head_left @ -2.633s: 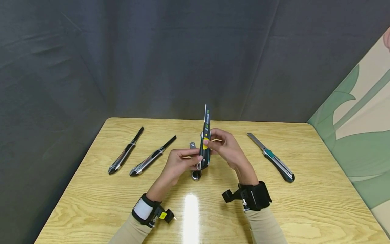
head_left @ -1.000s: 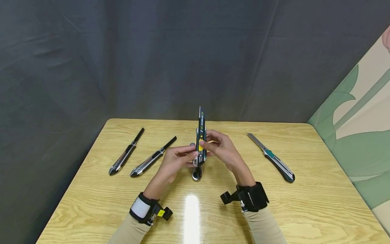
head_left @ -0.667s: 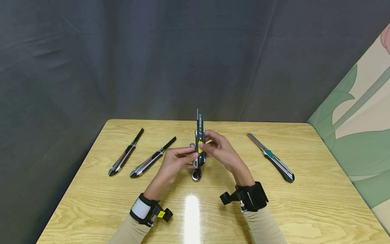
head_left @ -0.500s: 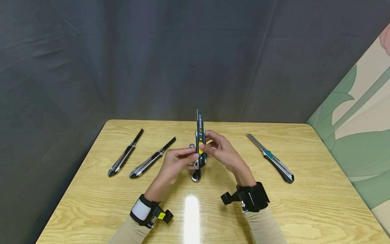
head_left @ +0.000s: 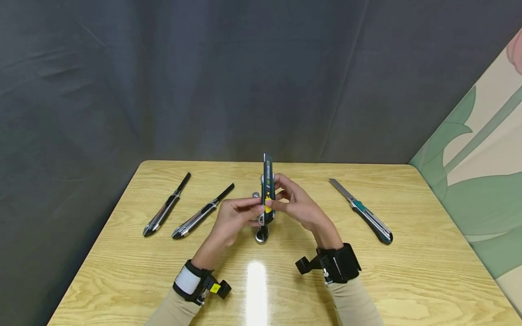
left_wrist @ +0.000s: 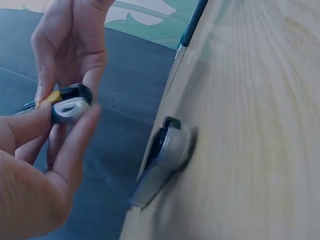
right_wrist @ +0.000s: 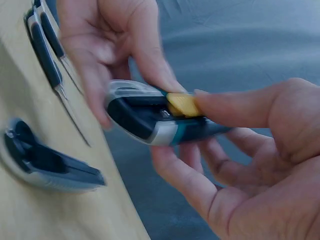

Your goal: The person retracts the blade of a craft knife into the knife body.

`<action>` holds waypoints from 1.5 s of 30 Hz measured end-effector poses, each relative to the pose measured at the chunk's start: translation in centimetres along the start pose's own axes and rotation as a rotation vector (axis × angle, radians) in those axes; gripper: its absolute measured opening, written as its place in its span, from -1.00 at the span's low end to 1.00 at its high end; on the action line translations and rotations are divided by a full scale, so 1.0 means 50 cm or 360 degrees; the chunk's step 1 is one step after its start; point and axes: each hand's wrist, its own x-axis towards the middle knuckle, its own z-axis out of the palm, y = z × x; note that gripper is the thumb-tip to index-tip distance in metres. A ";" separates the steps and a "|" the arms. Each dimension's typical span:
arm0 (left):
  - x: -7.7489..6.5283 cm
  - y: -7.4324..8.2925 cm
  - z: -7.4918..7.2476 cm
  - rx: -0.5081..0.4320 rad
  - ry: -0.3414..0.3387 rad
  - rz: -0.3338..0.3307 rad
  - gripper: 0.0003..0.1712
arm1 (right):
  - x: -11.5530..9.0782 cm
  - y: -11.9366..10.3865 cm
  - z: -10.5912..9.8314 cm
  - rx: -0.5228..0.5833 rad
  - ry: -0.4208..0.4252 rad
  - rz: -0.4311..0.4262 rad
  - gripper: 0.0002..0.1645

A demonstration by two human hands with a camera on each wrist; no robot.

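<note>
A dark box cutter with a yellow slider is held up over the middle of the table, blade end pointing away. My left hand pinches its near end between thumb and fingers. On the other side, my right hand grips the body, the thumb pressing on the yellow slider. Beneath both hands lies another silver and black cutter, partly hidden; it shows blurred in the left wrist view.
Two silver and black cutters lie at the left on the wooden table. A teal and black cutter with its blade out lies at the right. A dark curtain hangs behind the table.
The yellow slider has moved toward the near end under the right thumb, and less blade sticks out at the top. Both hands and the held cutter shifted slightly left earlier on.
</note>
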 end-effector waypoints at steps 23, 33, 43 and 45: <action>-0.002 0.020 -0.015 -0.0007 -0.0038 0.0023 -0.60 | 0.000 -0.005 0.011 -0.0020 -0.0087 -0.0023 -0.27; 0.002 0.021 -0.013 -0.0006 -0.0024 -0.0020 -0.61 | 0.004 -0.005 0.004 -0.0118 -0.0034 -0.0008 -0.29; -0.001 0.024 -0.014 -0.0043 -0.0040 -0.0061 -0.60 | 0.003 -0.005 0.004 0.0017 -0.0038 0.0016 -0.37; -0.002 0.025 -0.014 -0.0048 -0.0040 -0.0072 -0.59 | 0.003 -0.005 0.004 0.0043 -0.0043 0.0035 -0.37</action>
